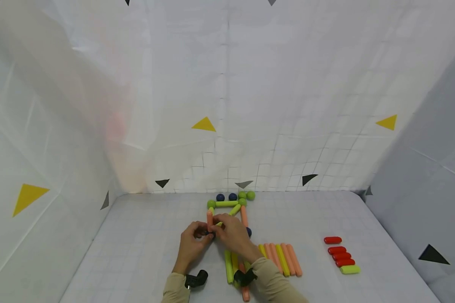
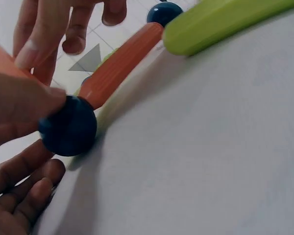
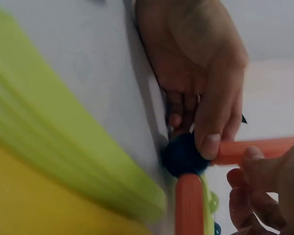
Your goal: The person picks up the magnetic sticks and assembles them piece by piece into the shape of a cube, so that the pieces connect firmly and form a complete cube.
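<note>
A dark blue ball sits low at the tabletop, gripped between the thumb and fingers of my left hand. An orange rod stands upright on that ball, pinched by my right hand. In the right wrist view the rod meets the ball close to the left thumb. A second orange rod runs from the ball along the table towards another dark blue ball. Behind the hands, a light green rod joins two green balls. The exact contact of rod and ball is partly covered by fingers.
Loose orange and yellow rods lie in a row right of the right forearm. More green rods lie between the forearms. Red short pieces and a light green one lie far right. Spare balls sit at the back edge.
</note>
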A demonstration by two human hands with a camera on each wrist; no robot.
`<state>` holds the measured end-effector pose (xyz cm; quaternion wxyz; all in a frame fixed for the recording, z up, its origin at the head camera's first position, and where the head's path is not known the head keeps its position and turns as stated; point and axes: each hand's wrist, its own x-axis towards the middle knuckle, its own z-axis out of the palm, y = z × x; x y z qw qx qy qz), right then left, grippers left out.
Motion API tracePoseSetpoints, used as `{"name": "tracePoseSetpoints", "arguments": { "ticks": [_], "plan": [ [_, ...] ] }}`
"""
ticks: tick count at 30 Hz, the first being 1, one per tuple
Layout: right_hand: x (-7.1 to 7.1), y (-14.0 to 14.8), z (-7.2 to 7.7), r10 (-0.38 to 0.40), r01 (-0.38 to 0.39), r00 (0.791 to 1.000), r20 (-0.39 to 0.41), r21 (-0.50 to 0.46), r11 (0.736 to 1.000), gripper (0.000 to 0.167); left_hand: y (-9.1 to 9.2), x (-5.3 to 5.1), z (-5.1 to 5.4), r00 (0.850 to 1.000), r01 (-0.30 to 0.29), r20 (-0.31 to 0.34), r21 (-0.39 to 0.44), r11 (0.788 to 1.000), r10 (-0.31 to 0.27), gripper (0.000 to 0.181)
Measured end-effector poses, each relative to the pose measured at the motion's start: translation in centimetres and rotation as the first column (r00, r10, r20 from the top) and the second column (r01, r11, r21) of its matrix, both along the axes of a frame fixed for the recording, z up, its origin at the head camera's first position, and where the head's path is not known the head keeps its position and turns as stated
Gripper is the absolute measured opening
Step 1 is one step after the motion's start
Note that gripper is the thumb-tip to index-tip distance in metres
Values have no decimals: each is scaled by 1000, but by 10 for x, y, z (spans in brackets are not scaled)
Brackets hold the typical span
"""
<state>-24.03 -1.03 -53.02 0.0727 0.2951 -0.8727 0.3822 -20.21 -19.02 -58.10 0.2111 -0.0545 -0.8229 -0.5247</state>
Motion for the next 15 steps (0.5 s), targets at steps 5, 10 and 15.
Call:
{"name": "tracePoseSetpoints", "arguments": {
  "ticks": [5,10,15],
  "plan": [
    [-15,20,7,-74,73,997,21,2,997,24,4,1,4,1000,-5,-15,-38,999,4,28],
    [-53,48,11,-291,291,955,57,7,957,35,5,2,7,1000,-22,18,-25,999,23,26],
    [-94,75,7,-369,363,920,132,70,929,53,4,2,7,999,-31,19,-25,999,31,23]
  ]
}}
